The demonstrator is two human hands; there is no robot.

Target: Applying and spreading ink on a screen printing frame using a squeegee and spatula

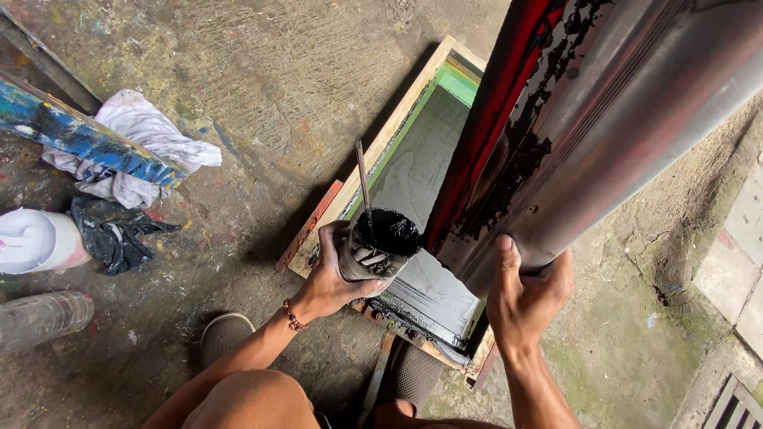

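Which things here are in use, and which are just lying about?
In use: left hand holding ink cup with stick; right hand gripping squeegee; screen frame on the floor under both.

Lying about: white rag, black bag, white tub, plastic bottle, blue plank.

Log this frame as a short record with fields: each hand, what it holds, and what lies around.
Left hand: holds cup of black ink, thin stick standing in it
Right hand: grips long metal squeegee, ink-smeared, red blade edge
Below: wooden-framed printing screen on concrete floor
Left side: white rags, black cloth
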